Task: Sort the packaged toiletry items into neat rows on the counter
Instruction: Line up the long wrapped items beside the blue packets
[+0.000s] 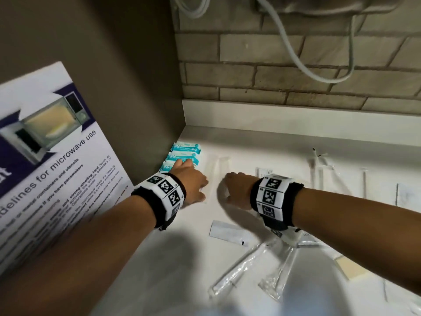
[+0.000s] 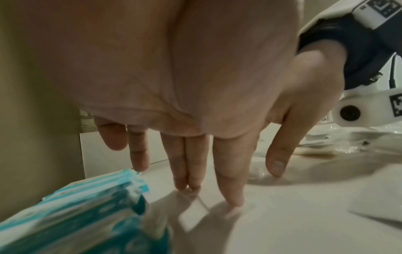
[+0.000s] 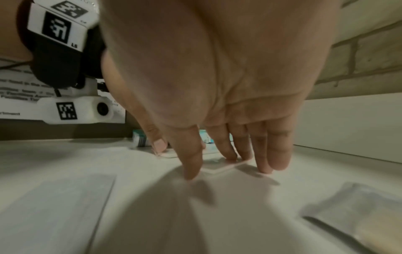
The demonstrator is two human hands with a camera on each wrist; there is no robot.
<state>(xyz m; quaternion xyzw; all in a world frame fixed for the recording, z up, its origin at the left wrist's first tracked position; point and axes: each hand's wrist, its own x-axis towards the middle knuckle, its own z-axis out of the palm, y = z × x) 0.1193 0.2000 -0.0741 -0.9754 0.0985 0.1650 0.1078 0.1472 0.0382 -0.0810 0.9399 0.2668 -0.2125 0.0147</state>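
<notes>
Three teal-and-white packets lie in a row in the counter's back-left corner, against the brown side panel. My left hand reaches just right of them, fingers straight, fingertips pressing down on a flat pale packet on the white counter. The teal packets sit beside its little finger. My right hand is on the other side of that packet, fingers straight too, with fingertips touching the flat packet's corner. Neither hand grips anything.
Loose items lie nearer me: a white sachet, two long clear wrapped items and a tan packet. More thin wrapped items lie to the right. A microwave notice leans at left. The brick wall has a hanging cable.
</notes>
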